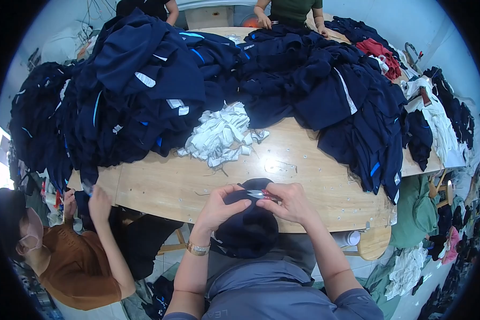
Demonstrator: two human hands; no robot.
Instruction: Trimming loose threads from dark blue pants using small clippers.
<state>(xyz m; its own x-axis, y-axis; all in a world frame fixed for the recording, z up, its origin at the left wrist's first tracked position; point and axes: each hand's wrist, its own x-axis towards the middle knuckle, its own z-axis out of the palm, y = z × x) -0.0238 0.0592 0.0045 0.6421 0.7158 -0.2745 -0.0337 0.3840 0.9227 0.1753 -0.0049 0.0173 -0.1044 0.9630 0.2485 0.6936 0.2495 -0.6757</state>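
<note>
Head view: one navy garment, bunched at the near edge of the table, partly over the lap. Left hand: pinching the garment's upper part, thumb on top. Right hand: gripping red-handled scissors, blades leftward over the cloth; blade gap, cannot tell. Step in hand, apparently: close snipping. Next move seems to call for taut cloth, left thumb clear. Beyond: white scraps, one pile; navy heap, left; second heap, right.
</note>
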